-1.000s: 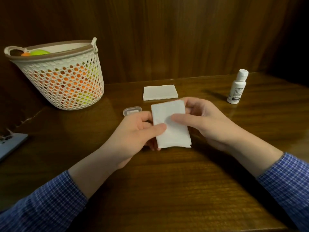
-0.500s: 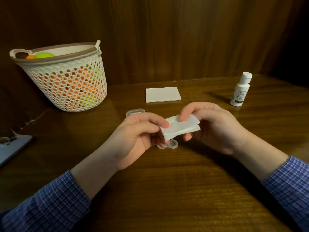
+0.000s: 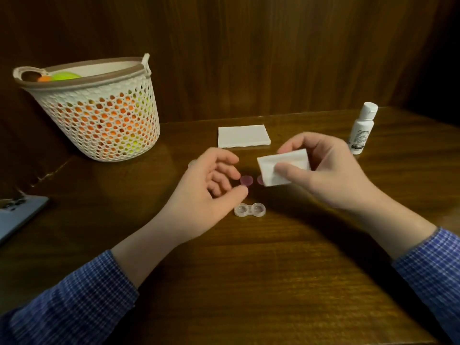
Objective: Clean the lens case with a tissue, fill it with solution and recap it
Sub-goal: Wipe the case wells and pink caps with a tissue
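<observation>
Both hands hover over the tabletop (image 3: 273, 270): the right hand (image 3: 331, 175) pinches a folded tissue (image 3: 281, 168) between thumb and fingers, while the left hand (image 3: 206, 192) hangs loosely curled and holding nothing, thumb tip just above the lens case (image 3: 250, 210). That clear twin-well case lies uncapped on the wood between the hands, and two pink caps (image 3: 246, 180) sit just beyond it, one half hidden by the tissue. Risk, I'd say: the case looks light, so wiping it unsteadied could skid it away, or a sleeve could knock the caps off. Further out, a stack of tissues (image 3: 244, 136), the solution bottle (image 3: 362, 131) upright at right, a perforated basket (image 3: 99, 115) of coloured balls at left, dark wood panelling behind.
</observation>
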A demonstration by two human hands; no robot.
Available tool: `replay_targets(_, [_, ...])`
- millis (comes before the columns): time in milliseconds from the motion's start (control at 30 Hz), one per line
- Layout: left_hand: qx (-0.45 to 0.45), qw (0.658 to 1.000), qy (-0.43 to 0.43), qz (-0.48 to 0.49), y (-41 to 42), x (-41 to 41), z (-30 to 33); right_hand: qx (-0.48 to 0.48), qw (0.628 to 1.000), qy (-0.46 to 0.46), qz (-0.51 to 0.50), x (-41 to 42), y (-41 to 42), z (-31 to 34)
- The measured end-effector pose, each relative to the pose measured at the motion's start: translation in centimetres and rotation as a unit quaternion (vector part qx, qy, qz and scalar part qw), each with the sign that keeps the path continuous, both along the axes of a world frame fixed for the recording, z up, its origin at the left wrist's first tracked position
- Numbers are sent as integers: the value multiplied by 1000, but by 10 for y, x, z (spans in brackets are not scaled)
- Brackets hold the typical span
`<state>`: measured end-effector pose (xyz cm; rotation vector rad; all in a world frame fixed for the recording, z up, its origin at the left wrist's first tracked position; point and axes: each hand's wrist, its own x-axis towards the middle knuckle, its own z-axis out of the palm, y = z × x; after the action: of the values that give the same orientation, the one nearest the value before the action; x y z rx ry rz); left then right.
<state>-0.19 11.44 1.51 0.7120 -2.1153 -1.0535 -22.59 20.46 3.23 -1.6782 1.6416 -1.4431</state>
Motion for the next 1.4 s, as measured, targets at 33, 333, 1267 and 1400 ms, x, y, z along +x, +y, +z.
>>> replay_targets(33, [-46,997,-58,4,-1,2,-3,-15,999,35,2,-2,1,2])
replay_targets(333, [-96,969,-225,-27,-3,-5,-17,58,941,308,129,6,0,-13])
replay_targets(1267, [154,981,44,-110,-3,-3,-7,-84,964,220,125,18,5,-18])
replay_targets(1400, [217,965,64,-132,-6,-2,-4,-91,975,162,120,21,5,-17])
